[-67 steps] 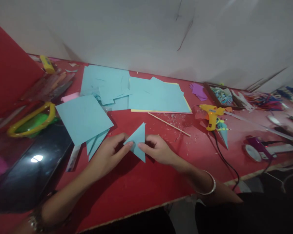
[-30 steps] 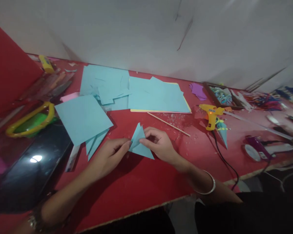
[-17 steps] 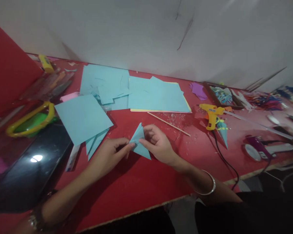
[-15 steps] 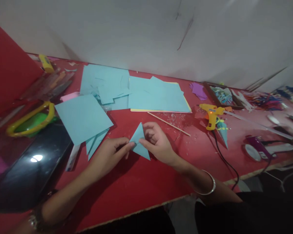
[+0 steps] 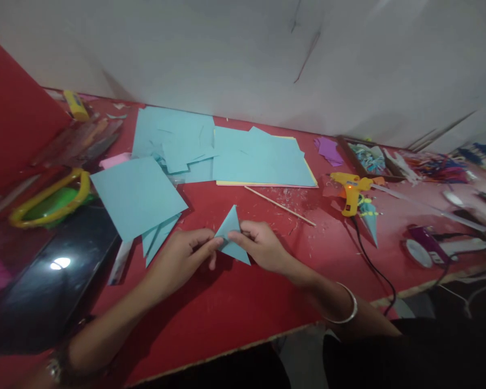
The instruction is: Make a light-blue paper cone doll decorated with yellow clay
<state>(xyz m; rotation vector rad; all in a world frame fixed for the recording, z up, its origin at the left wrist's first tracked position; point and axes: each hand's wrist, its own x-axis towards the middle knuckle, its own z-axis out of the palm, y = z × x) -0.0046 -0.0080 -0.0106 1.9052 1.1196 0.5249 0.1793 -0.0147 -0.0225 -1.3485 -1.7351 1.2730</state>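
A small piece of light blue paper [image 5: 232,250], folded to a pointed shape, is held just above the red table [image 5: 227,313]. My left hand [image 5: 190,251] pinches its left edge between thumb and finger. From the other side my right hand [image 5: 263,246] grips it, the thumb lying on the front face and the fingers behind the right edge. The paper's tip points away from me. To the left of it lie a square blue sheet [image 5: 140,197] and some smaller blue pieces [image 5: 162,237] partly under it.
Behind my hands are stacked blue sheets [image 5: 259,156] and a thin wooden stick [image 5: 279,205]. On the right lie a yellow glue gun [image 5: 350,192] with its light on, a blue paper cone [image 5: 370,221] and a tray of scraps [image 5: 366,156]. A black glossy panel [image 5: 56,286] lies left.
My right hand's fingers have come down from near the paper's tip to its middle right edge. My left hand stays almost where it was.
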